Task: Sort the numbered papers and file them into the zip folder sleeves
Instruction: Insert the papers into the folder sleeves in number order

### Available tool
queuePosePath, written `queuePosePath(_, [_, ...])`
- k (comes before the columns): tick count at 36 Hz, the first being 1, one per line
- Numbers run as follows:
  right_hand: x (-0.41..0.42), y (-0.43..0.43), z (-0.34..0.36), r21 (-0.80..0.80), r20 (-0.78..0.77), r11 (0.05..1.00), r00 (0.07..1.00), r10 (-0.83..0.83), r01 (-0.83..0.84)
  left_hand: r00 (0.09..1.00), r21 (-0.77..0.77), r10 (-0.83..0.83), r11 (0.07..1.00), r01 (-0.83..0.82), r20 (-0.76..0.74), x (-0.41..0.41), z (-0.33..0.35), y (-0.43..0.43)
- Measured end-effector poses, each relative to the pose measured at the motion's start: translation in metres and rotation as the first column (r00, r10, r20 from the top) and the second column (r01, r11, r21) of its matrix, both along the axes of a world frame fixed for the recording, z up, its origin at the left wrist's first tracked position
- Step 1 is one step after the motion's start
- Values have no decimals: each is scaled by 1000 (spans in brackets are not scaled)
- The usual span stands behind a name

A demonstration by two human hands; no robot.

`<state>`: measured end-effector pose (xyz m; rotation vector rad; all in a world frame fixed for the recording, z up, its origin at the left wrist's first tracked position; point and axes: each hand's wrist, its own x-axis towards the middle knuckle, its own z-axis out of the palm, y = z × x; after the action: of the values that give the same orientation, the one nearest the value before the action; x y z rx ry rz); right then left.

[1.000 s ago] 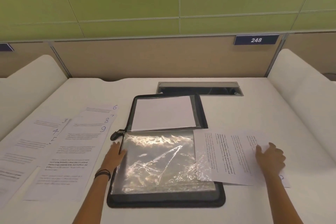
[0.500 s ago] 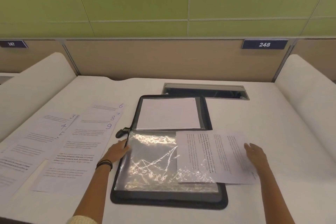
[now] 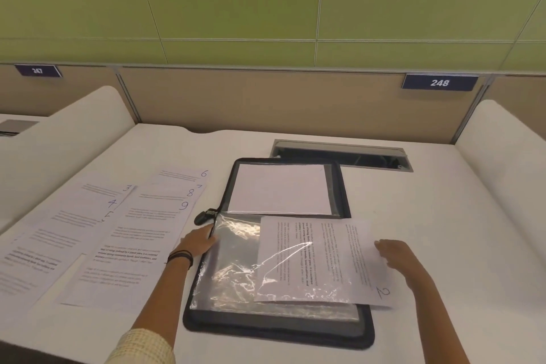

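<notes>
The zip folder [image 3: 277, 331] lies open and flat on the worktop [image 3: 443, 245], its near half facing up so the clear sleeve [image 3: 233, 263] can be loaded from its right side. The paper marked 2 [image 3: 319, 260] is turned sideways and lies partly under the plastic, with its numbered corner sticking out over the folder's right edge. It looks about halfway in. The right hand [image 3: 396, 257] sits at the sheet's right edge with its fingers loosely bent, likely to feed it leftward; I cannot tell whether it pinches the sheet or only nudges it. The left hand [image 3: 198, 241] rests with fairly straight fingers on the sleeve's left edge, apparently pinning the plastic so it does not slide with the paper. To the left, the other numbered papers [image 3: 141, 233] lie fanned so their numbers show, ready to pick in order. Farther off, a blank white sheet [image 3: 280, 189] fills the folder's far half.
</notes>
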<state>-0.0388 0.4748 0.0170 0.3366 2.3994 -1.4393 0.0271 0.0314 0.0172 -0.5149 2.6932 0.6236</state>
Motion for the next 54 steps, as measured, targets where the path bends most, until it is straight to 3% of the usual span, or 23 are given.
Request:
queuePosePath(7, [5,0,-2,3,29,1000,999,-31,31,1000,-7,6,1000,-6,-23,-1,-6,-2])
queuePosePath(13, [8,-11,0,-32,-64,997,995,-72,70,1000,-100,24,995,-22,19,1,-17,-16])
queuePosePath(21, [6,-38,6,-79,-60,993,995,84,-89,996,-97,84,991,-87,-35,3,-28,-23])
queuePosePath(30, [14,-72,6,-138,39,985,994,106,-100,1000,-306,13,952,-9,10,-2,-27,-8])
queuePosePath(42, [21,-75,5,-115,130,990,987,100,-85,1000,-262,-4,965,1,-10,-1,-27,-12])
queuePosePath(54, [26,-77,26,-111,84,991,993,89,-79,999,-209,-38,977,36,-4,6,-23,-5])
